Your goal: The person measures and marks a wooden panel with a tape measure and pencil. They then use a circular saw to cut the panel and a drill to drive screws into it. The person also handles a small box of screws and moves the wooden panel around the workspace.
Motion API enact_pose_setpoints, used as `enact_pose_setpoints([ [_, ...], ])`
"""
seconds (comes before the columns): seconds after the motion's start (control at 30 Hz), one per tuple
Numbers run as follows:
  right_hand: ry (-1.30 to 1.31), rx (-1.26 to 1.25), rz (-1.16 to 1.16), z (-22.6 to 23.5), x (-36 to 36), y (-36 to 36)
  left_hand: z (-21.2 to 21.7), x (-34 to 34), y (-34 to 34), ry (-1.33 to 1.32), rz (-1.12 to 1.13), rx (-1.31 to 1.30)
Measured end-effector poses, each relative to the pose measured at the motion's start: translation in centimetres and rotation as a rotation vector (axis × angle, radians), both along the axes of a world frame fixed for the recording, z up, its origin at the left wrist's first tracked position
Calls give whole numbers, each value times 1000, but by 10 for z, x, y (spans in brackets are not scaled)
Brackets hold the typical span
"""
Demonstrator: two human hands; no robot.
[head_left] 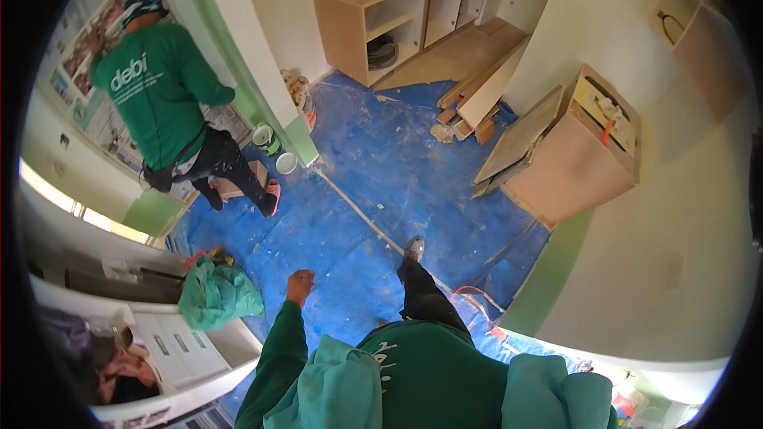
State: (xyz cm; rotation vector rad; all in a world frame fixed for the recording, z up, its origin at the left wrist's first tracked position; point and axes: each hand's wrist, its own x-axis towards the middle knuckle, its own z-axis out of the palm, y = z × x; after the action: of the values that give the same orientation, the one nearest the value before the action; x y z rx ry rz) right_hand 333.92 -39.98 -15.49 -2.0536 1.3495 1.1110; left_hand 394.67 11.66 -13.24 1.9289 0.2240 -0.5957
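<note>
My left hand (300,286) hangs over the blue floor sheet (358,159), in front of my left sleeve. Its fingers look loosely curled, and nothing shows in them. A green plastic bag (218,292), bulging, is the nearest loose thing, to the left of that hand. My right hand is out of view, as is most of that arm. Folds of teal cloth (334,389) lie over my green top on both sides. One of my feet (414,249) is ahead on the sheet.
A co-worker in green (155,95) stands on a box at the left wall. Beside the wall end sits a paint bucket (265,139). Planks (481,99) lie before an open cabinet (393,20). At right, a wooden cabinet (568,167) has an orange-handled tool on top.
</note>
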Motion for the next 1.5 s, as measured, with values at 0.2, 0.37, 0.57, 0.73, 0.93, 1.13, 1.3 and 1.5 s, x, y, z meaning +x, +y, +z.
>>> enact_pose_setpoints([
  [0.2, -138, 110, 165, -54, 234, -81, -10, 86, -40, 98, -356, 292],
  [0.37, -491, -169, 512, -43, 522, -234, -13, 117, -144, 293, -569, 391],
  [0.57, -918, 188, -16, 151, 917, -250, 3, 233, -176, 340, -285, 513],
  [0.73, -911, 14, 223, 56, 1027, -330, -9, 395, -252, 258, -197, 615],
  [0.93, -218, 87, 307, -42, 938, -355, 42, 638, -365, -152, -125, 609],
  [1.13, -246, 123, -169, -37, 900, -306, 180, 947, -544, -645, -284, 165],
  [1.3, -185, 21, -375, -87, 944, -348, 223, 1109, -738, -695, -228, -75],
  [1.5, -766, 333, -423, -20, 1143, -485, 223, 1250, -868, -623, -244, -79],
])
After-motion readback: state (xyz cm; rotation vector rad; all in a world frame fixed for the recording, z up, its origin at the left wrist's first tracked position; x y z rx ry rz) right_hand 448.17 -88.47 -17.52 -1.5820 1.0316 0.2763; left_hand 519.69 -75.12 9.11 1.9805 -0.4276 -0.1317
